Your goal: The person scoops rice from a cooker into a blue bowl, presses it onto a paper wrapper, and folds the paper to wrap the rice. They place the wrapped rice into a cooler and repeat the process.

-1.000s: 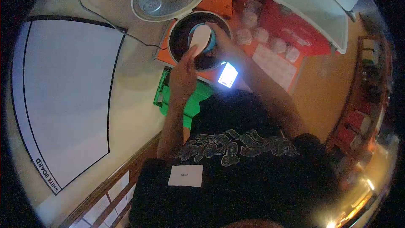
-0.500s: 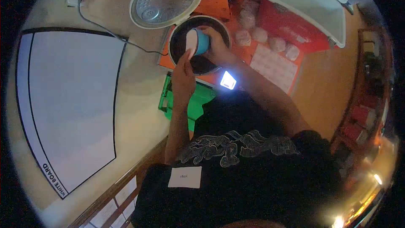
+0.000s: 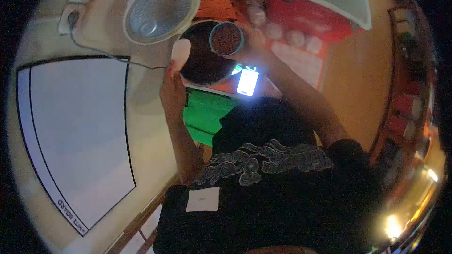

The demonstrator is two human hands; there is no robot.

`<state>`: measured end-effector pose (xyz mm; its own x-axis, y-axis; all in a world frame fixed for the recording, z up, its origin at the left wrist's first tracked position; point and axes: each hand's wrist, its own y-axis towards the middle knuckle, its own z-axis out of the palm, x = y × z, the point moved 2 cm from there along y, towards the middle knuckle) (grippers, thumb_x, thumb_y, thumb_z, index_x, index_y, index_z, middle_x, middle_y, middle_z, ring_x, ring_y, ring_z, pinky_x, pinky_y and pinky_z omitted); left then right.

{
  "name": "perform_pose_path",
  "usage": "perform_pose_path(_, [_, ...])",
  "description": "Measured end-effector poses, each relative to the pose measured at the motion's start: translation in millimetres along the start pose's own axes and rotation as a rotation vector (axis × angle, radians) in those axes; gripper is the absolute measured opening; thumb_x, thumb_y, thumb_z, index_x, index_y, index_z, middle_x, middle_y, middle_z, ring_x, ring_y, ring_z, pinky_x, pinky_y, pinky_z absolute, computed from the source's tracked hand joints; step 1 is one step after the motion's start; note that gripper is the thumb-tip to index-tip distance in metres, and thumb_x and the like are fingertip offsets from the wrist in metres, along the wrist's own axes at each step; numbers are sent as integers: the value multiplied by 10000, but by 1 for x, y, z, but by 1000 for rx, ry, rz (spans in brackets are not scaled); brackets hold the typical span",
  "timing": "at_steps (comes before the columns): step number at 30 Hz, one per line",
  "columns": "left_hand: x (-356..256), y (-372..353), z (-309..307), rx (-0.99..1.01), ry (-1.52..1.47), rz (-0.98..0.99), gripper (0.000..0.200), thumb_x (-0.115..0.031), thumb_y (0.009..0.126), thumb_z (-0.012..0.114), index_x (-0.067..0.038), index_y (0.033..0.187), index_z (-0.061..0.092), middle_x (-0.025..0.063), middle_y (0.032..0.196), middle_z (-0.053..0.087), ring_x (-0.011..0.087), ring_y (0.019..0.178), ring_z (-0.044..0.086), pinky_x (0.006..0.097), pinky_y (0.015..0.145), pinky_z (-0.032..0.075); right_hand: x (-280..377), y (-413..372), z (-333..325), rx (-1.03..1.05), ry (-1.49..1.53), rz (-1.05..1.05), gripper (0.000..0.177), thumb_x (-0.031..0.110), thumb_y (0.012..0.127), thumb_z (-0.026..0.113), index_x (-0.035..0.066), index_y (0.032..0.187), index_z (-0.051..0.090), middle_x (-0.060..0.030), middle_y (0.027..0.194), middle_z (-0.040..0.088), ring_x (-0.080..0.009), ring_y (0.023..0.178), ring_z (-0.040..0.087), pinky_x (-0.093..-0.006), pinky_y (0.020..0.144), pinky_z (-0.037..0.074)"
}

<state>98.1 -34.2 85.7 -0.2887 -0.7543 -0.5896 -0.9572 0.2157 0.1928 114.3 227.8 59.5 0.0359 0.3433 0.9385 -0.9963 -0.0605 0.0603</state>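
My left hand (image 3: 172,84) is closed round the lower end of a white rice paddle (image 3: 181,52), held over the left rim of a rice cooker (image 3: 200,68). In my right hand (image 3: 252,49), which is blurred, is a blue cup (image 3: 212,42) filled with reddish-brown grains (image 3: 227,38). The cup's mouth faces me, above the right side of the cooker's dark pot. Propped open behind the pot is the cooker's lid (image 3: 162,11). What lies inside the pot is too dark to make out.
A lit phone (image 3: 247,82) lies at the table's front edge, above a green crate (image 3: 202,117). Wrapped bundles (image 3: 295,37) and a printed sheet (image 3: 299,63) are on the right, before a red-and-white box (image 3: 320,14). The cooker's cord (image 3: 117,59) runs along the left wall.
My hands have moved apart. The paddle has left the cup's mouth and gone left. The cup has turned so that its grain-filled mouth shows. The whole view has shifted somewhat.
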Motion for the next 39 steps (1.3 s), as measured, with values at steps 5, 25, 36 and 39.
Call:
perform_pose_path(5, [-5, 16, 29, 326, 730, -84, 333, -271, 955, 500, -116, 1237, 586, 195, 1096, 649, 391, 993, 623, 482, 910, 463, -81, -72, -99, -87, 1153, 239, 633, 560, 915, 426, 79, 1319, 504, -162, 1286, 568, -342, 1178, 548, -523, 1014, 427])
perform_pose_path(25, [-56, -109, 312, 586, 16, 588, 886, -474, 656, 760, -115, 1392, 421, 159, 1265, 555, 358, 1155, 528, 536, 942, 405, -164, -215, -156, -594, -1017, 51, 531, 311, 787, 729, 155, 1258, 543, -159, 1255, 528, -348, 1167, 510, -484, 971, 456])
perform_pose_path(36, [-25, -117, 328, 535, 136, 615, 997, -570, 624, 742, -110, 1427, 371, 183, 1311, 501, 375, 1210, 492, 579, 1045, 285, -162, -210, -148, -309, -1450, 122, 700, 310, 671, 802, 219, 1302, 515, -204, 1316, 459, -400, 1190, 460, -486, 993, 417])
perform_pose_path(39, [-55, -111, 311, 599, 173, 630, 963, -567, 628, 747, -114, 1407, 406, 185, 1323, 492, 382, 1234, 465, 575, 1037, 294, -171, -211, -159, -314, -1395, 26, 711, 290, 663, 805, 173, 1296, 505, -204, 1307, 464, -401, 1191, 457, -488, 989, 420])
